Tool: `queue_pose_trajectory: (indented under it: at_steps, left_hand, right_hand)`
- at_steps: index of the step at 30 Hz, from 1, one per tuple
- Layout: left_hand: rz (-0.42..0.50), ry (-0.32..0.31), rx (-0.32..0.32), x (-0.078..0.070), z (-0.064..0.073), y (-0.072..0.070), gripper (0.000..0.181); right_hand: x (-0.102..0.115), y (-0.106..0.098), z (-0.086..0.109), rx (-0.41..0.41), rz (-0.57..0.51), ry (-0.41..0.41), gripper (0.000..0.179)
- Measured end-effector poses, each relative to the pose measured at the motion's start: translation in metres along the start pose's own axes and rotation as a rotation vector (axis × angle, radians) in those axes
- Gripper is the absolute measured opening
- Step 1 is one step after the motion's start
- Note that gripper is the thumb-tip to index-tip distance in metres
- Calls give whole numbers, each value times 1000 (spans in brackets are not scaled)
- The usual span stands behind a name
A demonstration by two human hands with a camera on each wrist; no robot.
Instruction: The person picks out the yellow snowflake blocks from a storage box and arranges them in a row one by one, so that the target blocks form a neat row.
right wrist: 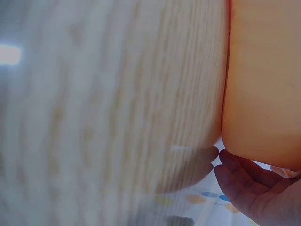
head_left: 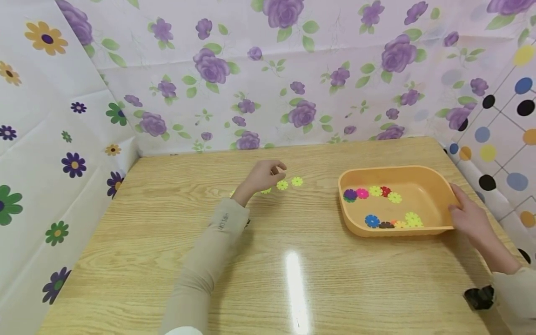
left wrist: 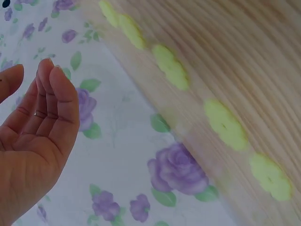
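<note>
My left hand [head_left: 263, 177] hovers over the table, fingers loosely bent, thumb apart and nothing between them. Beneath and beside it, a row of yellow snowflake-shaped plastic discs [head_left: 282, 185] lies on the wood; the hand and forearm partly cover the row in the head view. In the left wrist view the discs [left wrist: 225, 125] run diagonally, apart from the hand [left wrist: 42, 122]. With my right hand [head_left: 471, 216] I grip the right end of an orange plastic basin [head_left: 431, 190], thumb at the rim and fingers outside. Several discs of mixed colours [head_left: 371, 221] lie in the basin.
The wooden table [head_left: 167, 260] meets a purple-flowered cloth [head_left: 301, 83] at the back. Patterned sheets stand at the left [head_left: 37, 153] and right [head_left: 512, 172]. A small black object [head_left: 479, 298] sits by my right sleeve.
</note>
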State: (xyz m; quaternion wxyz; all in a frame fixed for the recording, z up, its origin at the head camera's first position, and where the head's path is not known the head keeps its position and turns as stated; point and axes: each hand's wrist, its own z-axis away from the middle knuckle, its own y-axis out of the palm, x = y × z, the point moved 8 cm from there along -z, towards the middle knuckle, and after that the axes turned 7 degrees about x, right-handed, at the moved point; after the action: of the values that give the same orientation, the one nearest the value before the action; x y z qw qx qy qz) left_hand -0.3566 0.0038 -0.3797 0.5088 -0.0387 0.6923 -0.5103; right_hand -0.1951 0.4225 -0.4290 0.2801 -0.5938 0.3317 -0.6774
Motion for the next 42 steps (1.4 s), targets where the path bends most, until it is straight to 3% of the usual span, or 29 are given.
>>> queue_pose_trajectory:
  at_steps: [8, 14, 19, 25, 32, 38, 42]
  left_hand:
    - [94, 64, -60, -25, -15, 19, 28]
    - [112, 169, -98, -55, -28, 36, 33]
    - [165, 212, -96, -78, -40, 51, 32]
    - [197, 280, -21, -111, -53, 78, 33]
    - [135, 363, 111, -142, -66, 115, 37]
    - [12, 343, 196, -160, -76, 137, 40]
    - [-30, 282, 278, -166, -85, 154, 44]
  right_hand:
    - [-1, 2, 1, 8, 10, 5, 54]
    - [-1, 3, 2, 8, 6, 9, 55]
    - [0, 4, 2, 6, 1, 5, 55]
    - [-3, 2, 1, 5, 7, -1, 54]
    - [-2, 4, 2, 9, -20, 3, 54]
    - [1, 2, 1, 11, 2, 0, 54]
    - [1, 0, -1, 8, 6, 7, 54]
